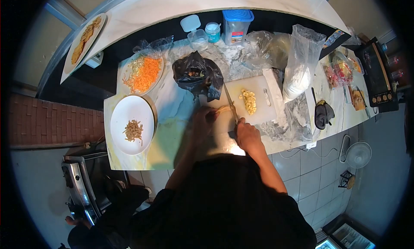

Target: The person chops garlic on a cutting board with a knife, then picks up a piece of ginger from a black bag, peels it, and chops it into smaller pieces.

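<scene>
On the white cutting board (264, 115), my right hand (248, 136) is closed round the handle of a knife (231, 101), whose blade points away from me. To the left of the blade, my left hand (205, 119) has its fingers pressed on a pale, long piece of food (223, 108). Chopped yellow pieces (249, 101) lie in a small heap right of the knife. Just beyond my left hand stands an open black plastic bag (198, 73) with scraps inside, its edge by the board.
At left are a white plate (118, 138) with brown strips and a plate of shredded orange food (144, 76). Behind stand a blue-lidded container (237, 28) and a small jar (212, 32). A bag of white powder (297, 72) is right of the board. Another person's hand (77, 222) shows lower left.
</scene>
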The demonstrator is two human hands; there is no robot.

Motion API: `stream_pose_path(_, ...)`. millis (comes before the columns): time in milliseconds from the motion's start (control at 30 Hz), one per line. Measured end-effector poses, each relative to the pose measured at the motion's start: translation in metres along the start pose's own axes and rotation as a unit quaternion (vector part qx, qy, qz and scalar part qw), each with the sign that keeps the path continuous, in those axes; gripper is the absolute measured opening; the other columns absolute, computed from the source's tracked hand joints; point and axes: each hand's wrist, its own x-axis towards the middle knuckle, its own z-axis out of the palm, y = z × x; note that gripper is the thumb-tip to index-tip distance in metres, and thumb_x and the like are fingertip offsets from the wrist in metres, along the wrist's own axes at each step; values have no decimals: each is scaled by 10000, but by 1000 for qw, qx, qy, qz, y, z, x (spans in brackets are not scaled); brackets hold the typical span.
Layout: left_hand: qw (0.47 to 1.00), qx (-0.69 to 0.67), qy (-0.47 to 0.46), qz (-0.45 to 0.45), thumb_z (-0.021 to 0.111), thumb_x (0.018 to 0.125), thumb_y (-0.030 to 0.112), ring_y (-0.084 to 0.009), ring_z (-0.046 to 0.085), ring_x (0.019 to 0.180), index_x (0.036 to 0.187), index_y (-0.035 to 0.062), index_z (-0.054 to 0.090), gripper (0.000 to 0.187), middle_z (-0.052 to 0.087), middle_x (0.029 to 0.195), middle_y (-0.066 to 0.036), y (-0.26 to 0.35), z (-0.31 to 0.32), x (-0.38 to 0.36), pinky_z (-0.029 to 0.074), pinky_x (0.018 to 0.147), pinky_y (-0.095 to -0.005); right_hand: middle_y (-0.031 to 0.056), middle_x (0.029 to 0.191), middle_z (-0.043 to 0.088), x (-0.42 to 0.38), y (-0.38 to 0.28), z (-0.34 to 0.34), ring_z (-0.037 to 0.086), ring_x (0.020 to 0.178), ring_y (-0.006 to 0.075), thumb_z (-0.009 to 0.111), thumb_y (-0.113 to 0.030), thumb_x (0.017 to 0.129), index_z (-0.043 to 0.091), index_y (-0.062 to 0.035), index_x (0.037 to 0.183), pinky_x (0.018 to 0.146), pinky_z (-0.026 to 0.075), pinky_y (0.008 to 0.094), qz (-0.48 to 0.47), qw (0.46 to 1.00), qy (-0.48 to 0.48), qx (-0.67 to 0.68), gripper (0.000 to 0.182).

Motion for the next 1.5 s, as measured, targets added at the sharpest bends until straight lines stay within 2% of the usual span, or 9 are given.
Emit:
stream_pose_path(233,1000,-6,-4,0,698,761,82,-253,636,769,896,13,627,167,627,857,-125,2,-1,1,502,707,-337,279,770,616,-1,0,9,627,742,424,522,-61,761,427,74,955,658,518,479,6,999,13,49,255)
stream_pose_path(567,1000,10,-14,-9,696,755,97,-265,636,796,901,12,633,179,632,880,-132,-5,0,1,497,735,-348,262,791,635,-2,-4,8,651,779,378,538,-38,780,434,50,944,674,532,433,23,999,-9,26,212)
stream_pose_path(767,1000,-2,-12,-18,705,749,81,-239,645,772,907,12,636,186,634,871,-124,-6,2,0,509,707,-325,276,745,614,0,1,20,627,725,422,533,-81,777,408,33,935,636,513,487,18,998,19,50,231)
stream_pose_path(1067,999,-25,-18,-41,699,762,83,-235,648,770,902,9,631,172,630,861,-121,0,0,2,511,703,-319,221,664,619,2,-3,56,633,616,374,474,-89,827,413,6,905,547,516,441,20,993,116,22,137)
stream_pose_path(1133,997,-36,-27,-56,697,765,85,-233,648,770,904,10,629,172,629,865,-122,1,-1,1,511,705,-319,180,727,646,2,-5,59,666,679,300,502,-88,831,432,-8,925,583,542,364,46,996,79,-15,142)
stream_pose_path(1233,999,-17,-17,-37,695,771,86,-232,648,775,911,9,624,174,626,876,-121,1,-1,1,510,708,-318,220,659,616,3,1,69,630,601,370,459,-128,851,415,7,907,531,509,447,22,991,129,33,153)
stream_pose_path(1367,999,-26,-14,-31,693,776,84,-223,647,767,912,7,622,172,628,870,-120,-1,0,0,509,707,-312,223,663,615,-1,3,49,626,605,378,470,-146,860,420,16,918,538,507,455,1,993,118,20,179)
stream_pose_path(1433,999,-31,-15,-31,694,775,85,-219,646,762,912,6,621,174,630,864,-121,0,0,0,508,706,-310,204,736,639,-4,-1,23,655,697,337,540,-156,826,440,19,968,610,529,404,12,999,52,9,247)
stream_pose_path(1500,998,-43,-13,-45,697,771,84,-214,642,766,912,7,623,176,634,860,-126,-1,1,0,504,709,-309,221,712,627,-4,5,17,639,680,372,526,-173,843,432,26,951,601,518,440,-6,998,57,30,244)
